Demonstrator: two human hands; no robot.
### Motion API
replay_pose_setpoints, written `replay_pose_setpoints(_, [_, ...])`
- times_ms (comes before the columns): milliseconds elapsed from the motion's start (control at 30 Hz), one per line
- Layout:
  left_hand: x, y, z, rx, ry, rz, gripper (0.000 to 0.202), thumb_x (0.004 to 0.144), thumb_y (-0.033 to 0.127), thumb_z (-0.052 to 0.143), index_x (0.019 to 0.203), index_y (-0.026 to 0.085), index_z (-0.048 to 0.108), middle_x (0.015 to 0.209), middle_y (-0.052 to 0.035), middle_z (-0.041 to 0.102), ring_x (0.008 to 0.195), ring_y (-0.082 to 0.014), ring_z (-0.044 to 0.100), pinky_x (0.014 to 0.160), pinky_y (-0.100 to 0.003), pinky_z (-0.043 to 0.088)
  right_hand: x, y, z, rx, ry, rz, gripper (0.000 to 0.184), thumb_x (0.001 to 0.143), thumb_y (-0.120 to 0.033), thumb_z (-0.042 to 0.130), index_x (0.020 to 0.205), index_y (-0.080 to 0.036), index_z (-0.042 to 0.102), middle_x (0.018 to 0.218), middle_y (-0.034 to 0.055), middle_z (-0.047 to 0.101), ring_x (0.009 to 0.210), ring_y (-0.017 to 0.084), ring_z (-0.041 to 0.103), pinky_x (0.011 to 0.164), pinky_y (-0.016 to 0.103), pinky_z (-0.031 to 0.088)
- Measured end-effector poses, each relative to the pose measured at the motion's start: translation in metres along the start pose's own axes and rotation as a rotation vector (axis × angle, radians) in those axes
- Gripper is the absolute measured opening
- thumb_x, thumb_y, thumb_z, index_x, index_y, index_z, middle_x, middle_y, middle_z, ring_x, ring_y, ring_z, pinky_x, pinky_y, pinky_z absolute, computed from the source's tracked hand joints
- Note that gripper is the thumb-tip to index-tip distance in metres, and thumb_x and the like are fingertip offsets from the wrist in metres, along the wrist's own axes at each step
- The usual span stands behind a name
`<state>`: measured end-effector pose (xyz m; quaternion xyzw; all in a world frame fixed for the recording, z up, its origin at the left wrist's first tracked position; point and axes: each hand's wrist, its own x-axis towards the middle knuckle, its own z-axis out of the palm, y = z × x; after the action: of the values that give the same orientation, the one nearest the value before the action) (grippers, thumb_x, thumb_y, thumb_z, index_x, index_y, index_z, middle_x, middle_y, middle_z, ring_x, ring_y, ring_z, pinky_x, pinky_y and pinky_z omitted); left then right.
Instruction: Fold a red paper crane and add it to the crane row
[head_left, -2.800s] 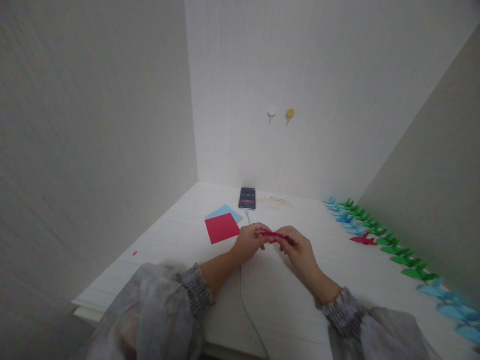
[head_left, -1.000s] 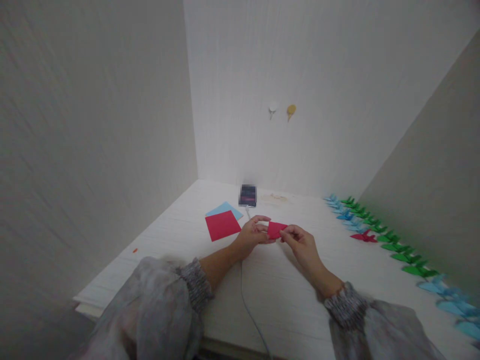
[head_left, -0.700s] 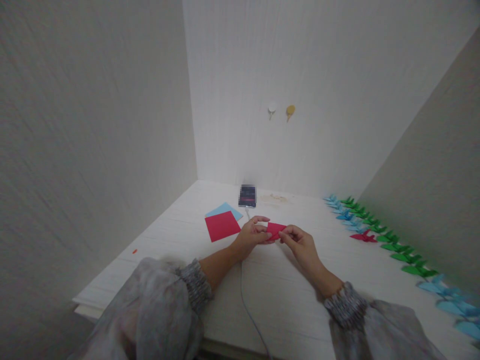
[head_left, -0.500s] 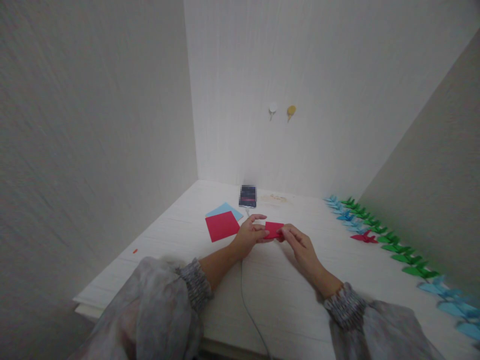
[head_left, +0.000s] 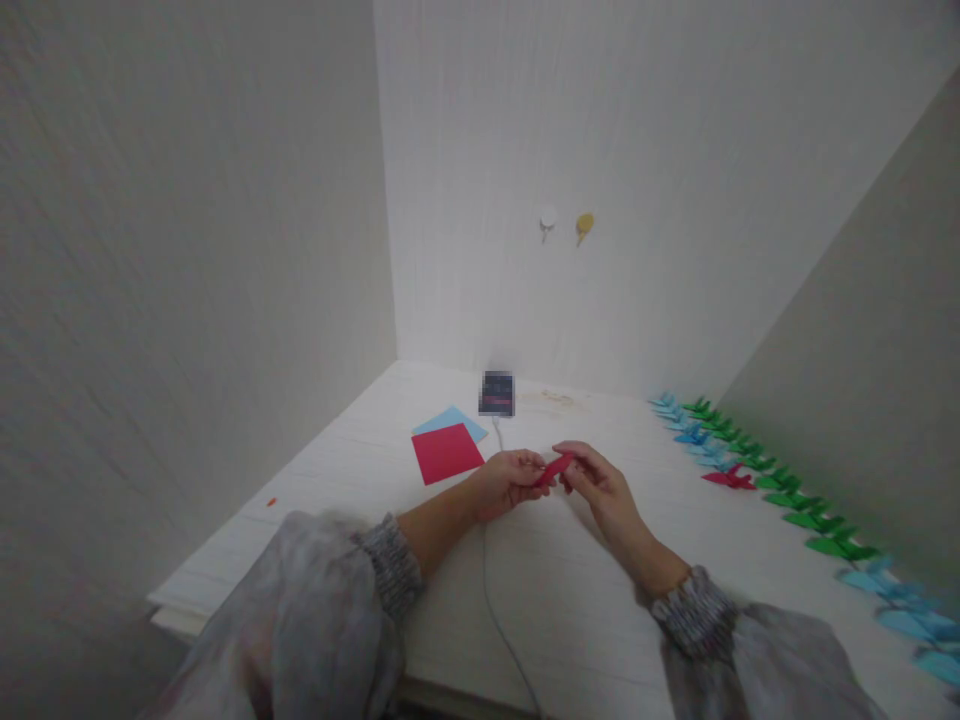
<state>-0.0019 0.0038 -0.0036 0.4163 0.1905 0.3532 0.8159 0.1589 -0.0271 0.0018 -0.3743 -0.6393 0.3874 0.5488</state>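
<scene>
A folded piece of red origami paper (head_left: 555,468) is held between my two hands above the white table, tilted so that it shows as a narrow strip. The fingers of my left hand (head_left: 510,482) are closed on its left end. At its right end, my right hand (head_left: 600,485) has curled fingers touching the paper, thumb below and index finger above. A flat red paper square (head_left: 448,453) lies left of my left hand, partly over a light blue sheet (head_left: 454,417). My fingers cover both ends of the folded piece.
A phone (head_left: 496,393) lies at the back, its cable (head_left: 491,590) running toward me under my left wrist. Rows of green paper cranes (head_left: 810,520), blue ones and a red crane (head_left: 730,479) line the right side. An orange scrap (head_left: 272,502) lies at left.
The folded red paper has turned from a broad face to a thin, slanted strip. My left fingers have closed in around its end, and my right fingers have lifted and loosened slightly.
</scene>
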Motion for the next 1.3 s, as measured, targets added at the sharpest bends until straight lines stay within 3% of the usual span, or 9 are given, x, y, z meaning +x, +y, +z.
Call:
replay_pose_setpoints(100, [0.001, -0.002, 0.004, 0.074, -0.048, -0.043, 0.023, 0.063, 0.020, 0.065, 0.082, 0.009, 0.057, 0.075, -0.0074, 0.063, 0.061, -0.0107, 0.059, 0.063, -0.023, 0.044, 0.001, 0.002, -0.001, -0.009, 0.045, 0.043, 0.014, 0.069, -0.032, 0.059, 0.071, -0.018, 0.057, 0.060, -0.0020, 0.050, 0.053, 0.010, 0.044, 0.048, 0.022, 0.034])
replay_pose_setpoints(200, [0.004, -0.004, 0.005, 0.074, 0.065, 0.034, 0.030, 0.070, 0.036, 0.055, 0.081, 0.008, 0.058, 0.075, -0.0081, 0.063, 0.064, -0.0128, 0.058, 0.067, -0.028, 0.045, 0.003, 0.003, 0.001, -0.014, 0.102, 0.113, 0.018, 0.067, -0.033, 0.061, 0.062, -0.016, 0.055, 0.049, -0.0047, 0.046, 0.044, 0.007, 0.038, 0.043, 0.020, 0.028])
replay_pose_setpoints(300, [0.008, -0.007, 0.000, 0.128, 0.140, 0.135, 0.032, 0.067, 0.040, 0.057, 0.074, 0.009, 0.058, 0.071, -0.0059, 0.061, 0.064, -0.0124, 0.057, 0.065, -0.028, 0.044, 0.003, 0.005, 0.004, 0.001, 0.084, 0.192, 0.021, 0.064, -0.035, 0.063, 0.062, -0.015, 0.055, 0.047, -0.0050, 0.047, 0.041, 0.006, 0.036, 0.040, 0.020, 0.025])
replay_pose_setpoints(400, [0.009, -0.008, -0.006, 0.224, 0.163, 0.158, 0.031, 0.052, 0.027, 0.071, 0.075, 0.011, 0.057, 0.069, -0.0025, 0.062, 0.059, -0.0097, 0.056, 0.061, -0.023, 0.043, 0.002, 0.006, 0.006, 0.023, 0.063, 0.225, 0.022, 0.061, -0.034, 0.065, 0.062, -0.015, 0.056, 0.046, -0.0047, 0.049, 0.040, 0.006, 0.037, 0.040, 0.020, 0.025])
replay_pose_setpoints(700, [0.007, -0.006, -0.007, 0.213, 0.278, 0.187, 0.031, 0.050, 0.024, 0.072, 0.071, 0.010, 0.055, 0.064, -0.0040, 0.064, 0.057, -0.0134, 0.059, 0.058, -0.029, 0.048, 0.001, 0.001, 0.008, 0.088, 0.035, 0.233, 0.022, 0.062, -0.034, 0.063, 0.074, -0.015, 0.062, 0.049, -0.0013, 0.058, 0.042, 0.011, 0.049, 0.043, 0.023, 0.038])
replay_pose_setpoints(867, [0.008, -0.007, -0.007, 0.232, 0.252, 0.176, 0.029, 0.052, 0.022, 0.070, 0.074, 0.010, 0.055, 0.061, -0.0030, 0.062, 0.052, -0.0125, 0.058, 0.054, -0.028, 0.048, 0.001, 0.005, 0.007, 0.126, 0.057, 0.244, 0.017, 0.060, -0.030, 0.065, 0.070, -0.017, 0.065, 0.046, -0.0016, 0.059, 0.038, 0.010, 0.049, 0.041, 0.023, 0.039])
replay_pose_setpoints(1000, [0.007, -0.005, -0.005, 0.205, 0.233, 0.193, 0.027, 0.052, 0.019, 0.068, 0.074, 0.010, 0.054, 0.056, -0.0010, 0.059, 0.050, -0.0119, 0.056, 0.054, -0.029, 0.048, 0.001, 0.008, 0.005, 0.155, 0.091, 0.247, 0.016, 0.059, -0.027, 0.066, 0.072, -0.019, 0.067, 0.055, 0.0003, 0.063, 0.043, 0.011, 0.052, 0.044, 0.025, 0.043])
replay_pose_setpoints(1300, [0.005, -0.002, -0.004, 0.246, 0.221, 0.246, 0.022, 0.053, 0.019, 0.068, 0.070, 0.010, 0.058, 0.059, -0.0018, 0.061, 0.052, -0.0104, 0.056, 0.055, -0.024, 0.044, 0.001, 0.000, 0.007, 0.290, 0.046, 0.277, 0.014, 0.061, -0.024, 0.065, 0.073, -0.017, 0.065, 0.059, 0.0010, 0.064, 0.047, 0.011, 0.054, 0.049, 0.025, 0.045])
